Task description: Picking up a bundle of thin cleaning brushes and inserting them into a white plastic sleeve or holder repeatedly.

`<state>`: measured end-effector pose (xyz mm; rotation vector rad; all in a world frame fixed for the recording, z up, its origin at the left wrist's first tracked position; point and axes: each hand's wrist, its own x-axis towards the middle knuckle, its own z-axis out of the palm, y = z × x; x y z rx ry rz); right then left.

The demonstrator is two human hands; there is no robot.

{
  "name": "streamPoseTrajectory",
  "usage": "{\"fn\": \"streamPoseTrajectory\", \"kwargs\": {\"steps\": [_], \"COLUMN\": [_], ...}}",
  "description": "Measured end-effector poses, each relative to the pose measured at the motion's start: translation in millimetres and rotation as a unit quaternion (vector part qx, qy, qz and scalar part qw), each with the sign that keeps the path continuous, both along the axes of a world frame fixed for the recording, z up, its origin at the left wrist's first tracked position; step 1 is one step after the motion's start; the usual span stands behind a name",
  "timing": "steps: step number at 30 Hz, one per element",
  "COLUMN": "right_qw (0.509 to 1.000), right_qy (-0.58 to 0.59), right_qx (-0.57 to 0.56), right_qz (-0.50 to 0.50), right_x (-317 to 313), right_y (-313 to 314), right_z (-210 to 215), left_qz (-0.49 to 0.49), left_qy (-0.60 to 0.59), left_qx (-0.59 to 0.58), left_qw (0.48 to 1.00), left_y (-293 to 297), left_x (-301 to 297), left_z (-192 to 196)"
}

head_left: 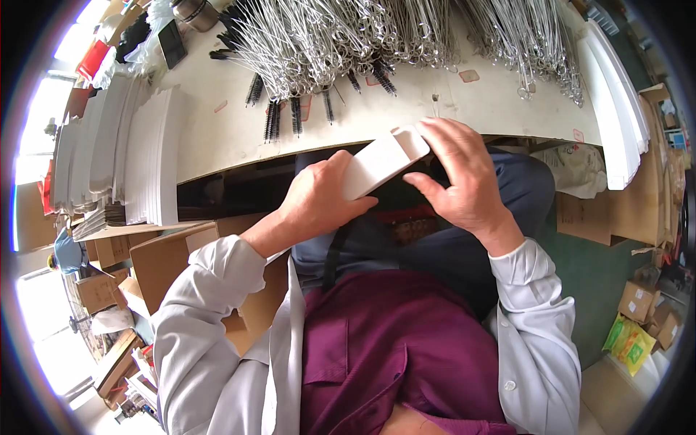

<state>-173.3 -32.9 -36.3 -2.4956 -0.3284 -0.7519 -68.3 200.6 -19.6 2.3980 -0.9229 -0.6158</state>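
A long, narrow white cardboard box [378, 167] lies slanted over my lap, just off the table's near edge. My left hand [322, 194] is closed round it, thumb along the near side, hiding much of its length. The box's upper right end is open, and its end flap stands beside the opening. My right hand [460, 170] is at that end, fingers stretched out with the fingertips against the flap. Its thumb is spread away from the box. Whether anything lies inside the box, I cannot tell.
Many wire-handled brushes [326, 43] with black bristles are heaped on the table [217, 138], and more wires [533, 43] lie to the right. Flat white boxes [148, 159] stand stacked at the left; others [616, 109] stand at the right edge. Cardboard cartons [170, 264] sit below left.
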Motion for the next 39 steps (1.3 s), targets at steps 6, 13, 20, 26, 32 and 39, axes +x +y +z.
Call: {"fn": "streamPoseTrajectory", "kwargs": {"steps": [6,13,20,26,32,39], "right_qw": [0.991,0.922,0.807,0.835,0.845,0.874], "right_qy": [-0.004,0.102,0.285,0.332,0.347,0.276], "right_qx": [0.133,0.373,0.517,0.435,0.405,0.399], "right_qz": [-0.031,-0.031,0.035,0.055,0.043,0.024], "right_x": [-23.2,-29.0,-25.6,-30.5,-35.5,-41.7], "right_y": [32.7,61.3,48.1,60.7,63.6,79.5], "right_z": [-35.3,-46.7,-52.1,-54.2,-56.8,-62.6], "left_qz": [0.032,0.061,0.049,0.071,0.064,0.045], "left_qy": [0.012,-0.003,0.000,0.056,0.064,0.047], "left_qx": [-0.006,-0.021,-0.074,-0.086,-0.102,-0.129], "left_qw": [0.999,0.998,0.996,0.992,0.991,0.990], "left_y": [5.1,8.5,10.0,7.9,6.5,6.8], "left_x": [-25.6,-43.6,-53.9,-58.8,-61.7,-62.7], "left_z": [-14.2,-33.0,-41.6,-47.3,-50.0,-58.6]}}
